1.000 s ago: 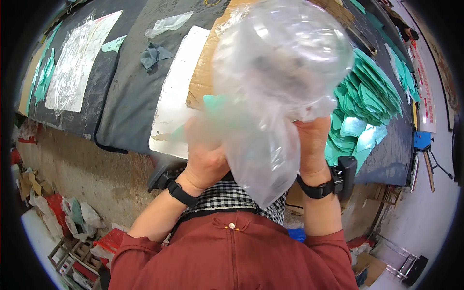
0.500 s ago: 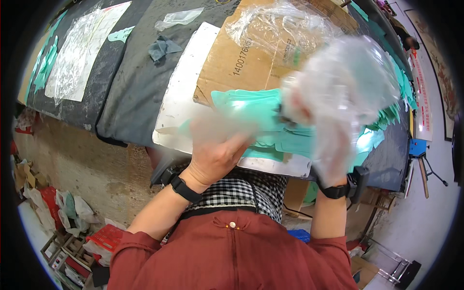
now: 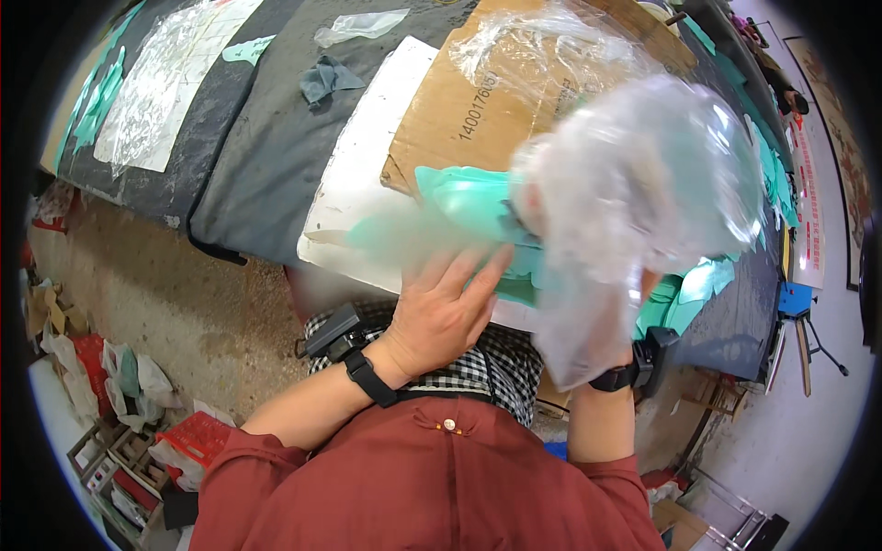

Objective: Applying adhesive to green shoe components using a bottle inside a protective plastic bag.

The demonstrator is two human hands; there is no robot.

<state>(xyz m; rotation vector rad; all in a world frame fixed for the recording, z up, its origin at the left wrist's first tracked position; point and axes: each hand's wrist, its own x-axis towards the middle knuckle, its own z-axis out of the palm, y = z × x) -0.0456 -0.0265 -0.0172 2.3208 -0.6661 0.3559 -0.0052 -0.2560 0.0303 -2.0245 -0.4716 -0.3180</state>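
Observation:
My right hand is mostly hidden behind a clear plastic bag [image 3: 643, 193] that it holds up at chest height over the table edge. My left hand [image 3: 446, 308] is flat with fingers spread, touching a teal cut piece [image 3: 464, 197] that is blurred with motion and points into the bag's mouth. Both wrists carry black bands. Beneath the piece lie a white board [image 3: 367, 165] and a brown cardboard sheet [image 3: 469, 101].
The grey cloth-covered table [image 3: 266, 156] holds a grey scrap [image 3: 329, 78], crumpled clear film [image 3: 358, 26] and a clear sheet [image 3: 161, 92] at left. A stack of teal pieces [image 3: 694, 285] lies at right. Bags and crates sit on the floor at lower left [image 3: 119, 404].
The bag has swung from in front of me to the right and lower. My left hand has let go of it and now moves the teal piece toward the bag.

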